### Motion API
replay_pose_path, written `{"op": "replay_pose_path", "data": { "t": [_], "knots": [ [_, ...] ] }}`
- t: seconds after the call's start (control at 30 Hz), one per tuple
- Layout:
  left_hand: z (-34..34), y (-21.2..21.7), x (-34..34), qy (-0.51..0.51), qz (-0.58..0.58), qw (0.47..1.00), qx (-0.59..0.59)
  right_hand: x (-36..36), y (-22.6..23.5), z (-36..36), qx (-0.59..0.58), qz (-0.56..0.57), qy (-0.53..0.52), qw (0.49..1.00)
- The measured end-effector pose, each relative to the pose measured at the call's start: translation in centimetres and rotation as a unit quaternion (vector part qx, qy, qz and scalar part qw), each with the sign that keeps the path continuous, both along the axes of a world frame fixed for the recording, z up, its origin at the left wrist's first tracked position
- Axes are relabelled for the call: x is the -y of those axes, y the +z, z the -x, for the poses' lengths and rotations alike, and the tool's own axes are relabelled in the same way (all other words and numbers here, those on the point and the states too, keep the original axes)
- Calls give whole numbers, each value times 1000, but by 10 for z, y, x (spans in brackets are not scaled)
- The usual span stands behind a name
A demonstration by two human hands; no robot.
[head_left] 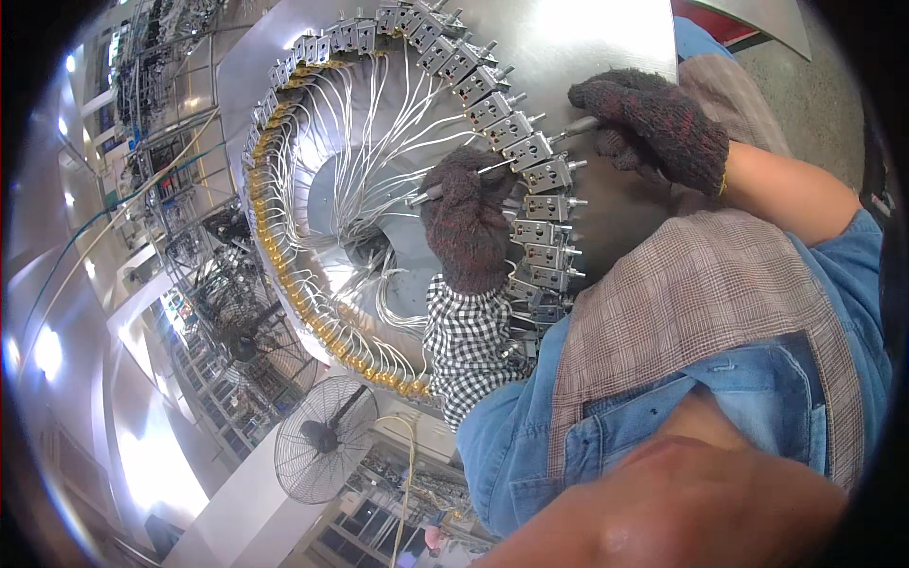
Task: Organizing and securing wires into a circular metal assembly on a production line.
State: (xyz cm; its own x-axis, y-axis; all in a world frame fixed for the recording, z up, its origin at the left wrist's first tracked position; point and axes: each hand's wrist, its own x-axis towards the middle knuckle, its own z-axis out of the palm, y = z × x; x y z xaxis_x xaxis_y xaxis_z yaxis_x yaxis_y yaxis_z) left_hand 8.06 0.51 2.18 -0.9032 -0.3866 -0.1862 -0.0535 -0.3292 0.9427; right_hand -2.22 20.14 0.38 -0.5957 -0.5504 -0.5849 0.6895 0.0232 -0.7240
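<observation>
In front of me stands a ring of small metal blocks (546, 207) with screws on their outer side. White wires (341, 123) run from the ring to a dark opening at its middle. My left hand (464, 222), in a dark knitted glove, is closed inside the ring beside the blocks. It holds a thin metal rod (494, 168); a silver end shows on the hand's other side. Outside the ring, my gloved right hand (653, 128) is closed on a slim grey screwdriver-like tool (579, 126), its tip close to a block's outer side.
Gold-coloured fittings (312, 317) line the ring's far left and lower side. A shiny metal table (606, 38) lies under and beyond the ring. A black floor fan (322, 435) stands at the lower left, with racks (199, 142) of parts behind.
</observation>
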Motion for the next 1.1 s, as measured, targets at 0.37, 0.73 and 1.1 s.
{"op": "replay_pose_path", "data": {
  "t": [0.37,0.73,1.1],
  "knots": [
    [2,-1,2,-95,383,919,-12,-6,-11,2,21,76,18,997],
    [2,5,-1,-25,4,1000,1,-1,-20,0,-114,107,-26,987],
    [4,7,-1,-23,39,999,22,2,-16,4,-35,30,2,999]
  ]
}}
